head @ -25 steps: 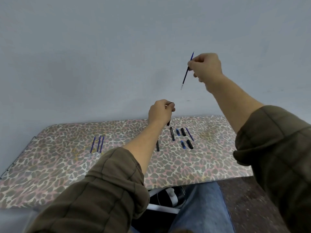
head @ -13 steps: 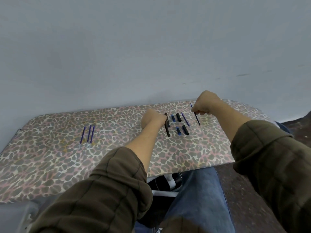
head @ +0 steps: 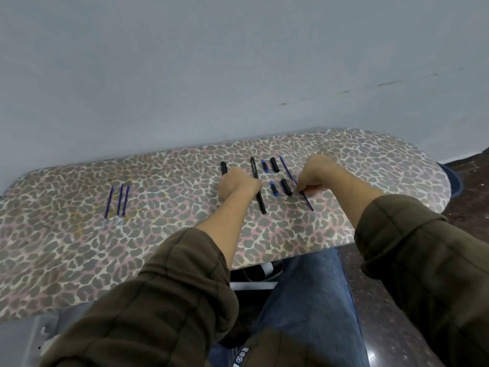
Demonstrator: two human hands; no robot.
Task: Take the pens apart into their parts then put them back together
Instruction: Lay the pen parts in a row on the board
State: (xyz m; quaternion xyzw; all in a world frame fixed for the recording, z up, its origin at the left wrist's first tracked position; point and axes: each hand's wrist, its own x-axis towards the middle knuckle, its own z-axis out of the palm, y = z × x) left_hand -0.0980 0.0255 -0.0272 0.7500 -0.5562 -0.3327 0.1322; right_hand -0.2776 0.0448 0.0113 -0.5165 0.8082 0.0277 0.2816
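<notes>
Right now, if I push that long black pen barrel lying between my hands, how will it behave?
The long black barrel looks round and smooth, so a sideways push would probably roll it toward the short blue piece. It lies dead straight, so likely stiff. Being so slim, it should lift easily with a pinch.

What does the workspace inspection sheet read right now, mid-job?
Surface: leopard-print board, flat.
Job's things: three blue refills at left; loose black barrel; two blue end pieces; two black caps; a fourth refill.
Clutter: nothing seen.
Grips: left grip holds a second black barrel; right grip pinches a fifth refill at the board.
Cables: nothing seen.
Surroundings: grey wall; dark floor.
</notes>
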